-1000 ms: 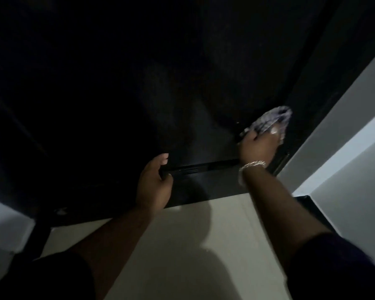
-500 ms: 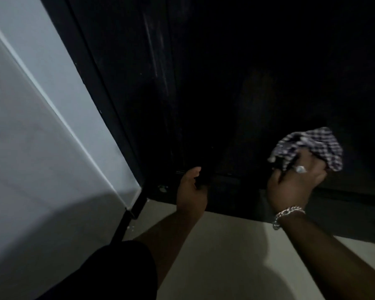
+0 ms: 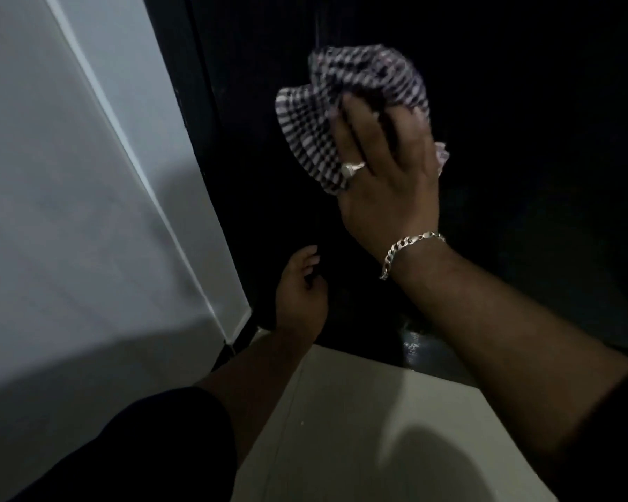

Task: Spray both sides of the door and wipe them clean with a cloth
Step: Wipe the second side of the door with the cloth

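right hand (image 3: 385, 168) — grips checked cloth (image 3: 345, 106) against dark door (image 3: 522, 139) | left hand (image 3: 300, 291) — fingers loosely curled, low on door

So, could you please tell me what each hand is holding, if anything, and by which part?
The right hand grips the bunched checked cloth at its lower right part, against the dark door. The left hand rests low at the door; whether it holds anything cannot be told.
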